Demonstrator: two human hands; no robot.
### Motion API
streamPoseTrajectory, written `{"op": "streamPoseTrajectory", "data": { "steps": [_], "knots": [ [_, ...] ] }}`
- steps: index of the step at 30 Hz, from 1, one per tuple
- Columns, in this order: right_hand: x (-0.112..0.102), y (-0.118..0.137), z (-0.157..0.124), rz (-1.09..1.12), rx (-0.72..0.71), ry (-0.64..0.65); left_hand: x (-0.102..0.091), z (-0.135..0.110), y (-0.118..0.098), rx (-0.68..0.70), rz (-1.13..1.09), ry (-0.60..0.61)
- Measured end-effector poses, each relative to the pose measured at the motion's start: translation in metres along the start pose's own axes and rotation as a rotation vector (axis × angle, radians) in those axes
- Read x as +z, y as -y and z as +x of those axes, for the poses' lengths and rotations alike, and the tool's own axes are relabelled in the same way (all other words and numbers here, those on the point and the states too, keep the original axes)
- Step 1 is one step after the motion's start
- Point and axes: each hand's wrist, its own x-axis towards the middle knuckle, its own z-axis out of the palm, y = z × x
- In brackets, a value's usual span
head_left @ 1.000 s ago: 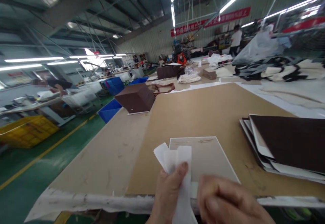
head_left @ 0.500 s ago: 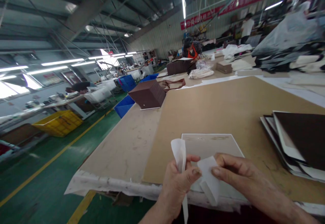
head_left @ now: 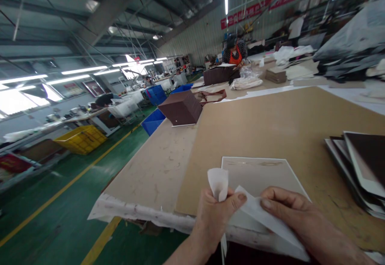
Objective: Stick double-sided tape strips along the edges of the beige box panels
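My left hand (head_left: 215, 213) is closed around a folded white strip (head_left: 218, 181), whose lower end hangs below the palm. Between its thumb and finger it also pinches one end of a second white strip (head_left: 272, 217), thin like paper or backing film. My right hand (head_left: 288, 209) grips that second strip between thumb and fingers, and the rest of it slants down to the right. Beneath both hands a pale grey rectangular panel (head_left: 264, 172) with a white edge lies on the tan board (head_left: 255, 124), partly hidden by the hands.
Dark sheets with pale backing (head_left: 363, 164) lie stacked at the right. A brown block-like stack (head_left: 182, 108) stands at the table's left edge, beside a blue bin (head_left: 153, 121). A yellow bin (head_left: 80, 140) is on the green floor. A person in an orange apron (head_left: 235, 54) works farther back.
My right hand has moved slightly right, and the second strip now stretches out longer, down to the right. The whole view has shifted, so the table things appear farther right.
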Motion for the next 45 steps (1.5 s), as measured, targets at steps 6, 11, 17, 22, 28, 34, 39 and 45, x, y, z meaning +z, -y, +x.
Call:
{"op": "streamPoseTrajectory", "data": {
  "steps": [6, 11, 17, 22, 28, 34, 39, 45],
  "knots": [
    [-0.048, 0.027, 0.013, -0.684, -0.116, -0.132, -0.032, 0.011, -0.009, 0.316, 0.907, 0.164],
    [-0.059, 0.058, 0.055, -0.816, -0.094, -0.205, -0.029, 0.046, -0.003, 0.419, 1.29, 0.197],
    [-0.049, 0.069, 0.113, -0.858, -0.117, -0.211, -0.023, 0.065, 0.022, 0.464, 1.344, 0.182],
    [-0.046, 0.067, 0.136, -0.934, -0.11, -0.195, -0.027, 0.063, 0.024, 0.488, 1.356, 0.187],
    [-0.043, 0.061, 0.143, -0.985, -0.073, -0.204, -0.027, 0.064, 0.024, 0.499, 1.356, 0.189],
    [-0.043, 0.055, 0.148, -1.013, -0.067, -0.218, -0.028, 0.064, 0.023, 0.51, 1.354, 0.198],
    [-0.043, 0.054, 0.151, -1.037, -0.062, -0.211, -0.027, 0.065, 0.026, 0.497, 1.369, 0.182],
    [-0.042, 0.057, 0.149, -1.041, -0.055, -0.217, -0.026, 0.067, 0.025, 0.487, 1.408, 0.185]
  ]
}}
